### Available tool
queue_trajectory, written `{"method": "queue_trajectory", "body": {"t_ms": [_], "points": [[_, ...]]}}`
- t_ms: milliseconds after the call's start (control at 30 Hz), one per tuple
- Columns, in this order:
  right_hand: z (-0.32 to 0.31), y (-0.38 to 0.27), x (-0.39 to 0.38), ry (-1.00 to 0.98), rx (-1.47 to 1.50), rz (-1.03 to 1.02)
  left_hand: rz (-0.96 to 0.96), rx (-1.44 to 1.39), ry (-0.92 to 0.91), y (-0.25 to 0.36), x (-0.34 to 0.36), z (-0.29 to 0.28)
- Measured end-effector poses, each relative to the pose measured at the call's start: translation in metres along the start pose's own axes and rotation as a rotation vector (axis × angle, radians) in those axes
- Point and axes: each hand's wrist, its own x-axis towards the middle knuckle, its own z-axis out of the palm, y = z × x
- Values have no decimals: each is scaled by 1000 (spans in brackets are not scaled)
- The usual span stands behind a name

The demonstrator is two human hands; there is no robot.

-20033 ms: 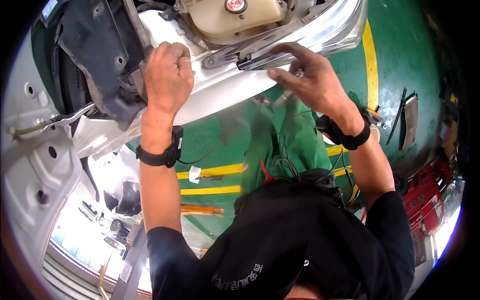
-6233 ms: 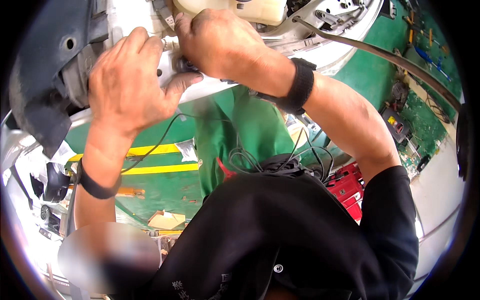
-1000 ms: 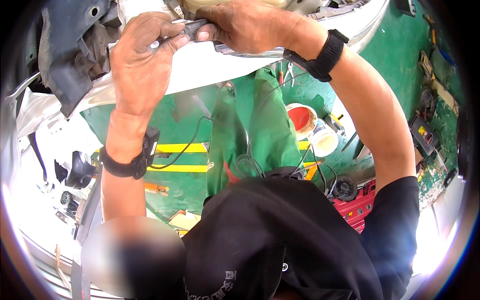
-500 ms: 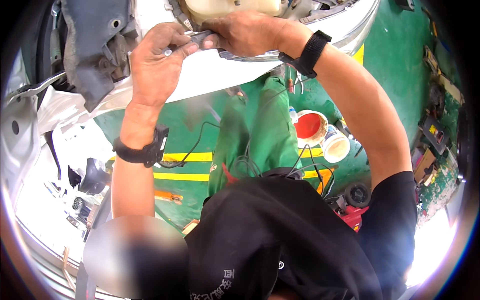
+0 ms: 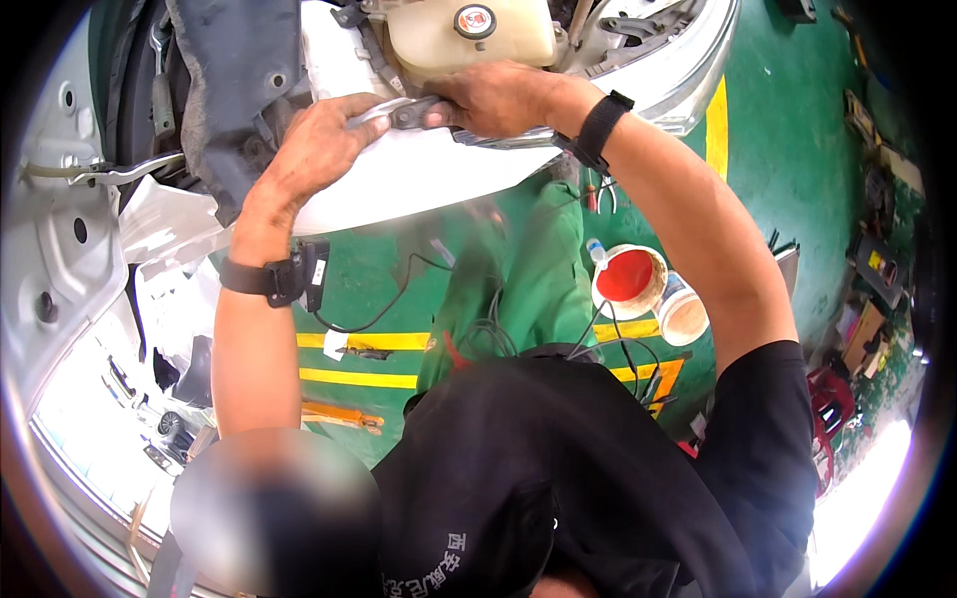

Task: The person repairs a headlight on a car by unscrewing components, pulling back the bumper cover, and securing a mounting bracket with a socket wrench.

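Note:
Over the edge of a white car body panel [image 5: 399,179], my two hands meet at a silver-grey metal hand tool [image 5: 406,117] with a rounded middle. Its exact kind is not clear. My left hand [image 5: 317,149] pinches the shiny end between thumb and fingers. My right hand [image 5: 503,98] is closed on the darker end, its thumb tip toward the left hand; the fingers partly hide the tool. Just beyond the hands stands a cream plastic fluid tank [image 5: 474,45] with a dark round cap. Each wrist wears a black strap.
Left of the hands hangs a dark liner [image 5: 214,90], with a ratchet-like tool [image 5: 161,85] farther left. A headlight [image 5: 648,60] lies to the right. On the green floor stand a bucket with red inside [image 5: 628,277], a second tub [image 5: 684,314] and pliers [image 5: 606,194]. Cables [image 5: 404,284] hang near my legs.
The view has shifted, showing more of the tank and its cap. The left hand has turned and the tool lies more exposed between both hands, which still hold it.

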Motion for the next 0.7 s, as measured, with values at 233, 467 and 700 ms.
{"method": "queue_trajectory", "body": {"t_ms": [233, 467, 700], "points": [[-4, 3, -6, -3, 31, -8, 27, 17, 55, 5, 1, 6], [-14, 3, -9, -70, 209, 97, -25, -10, 28, 10, 2, 7], [-21, -26, -18, 289, 213, 122, 17, 148, 42, -5, 10, 5]]}}
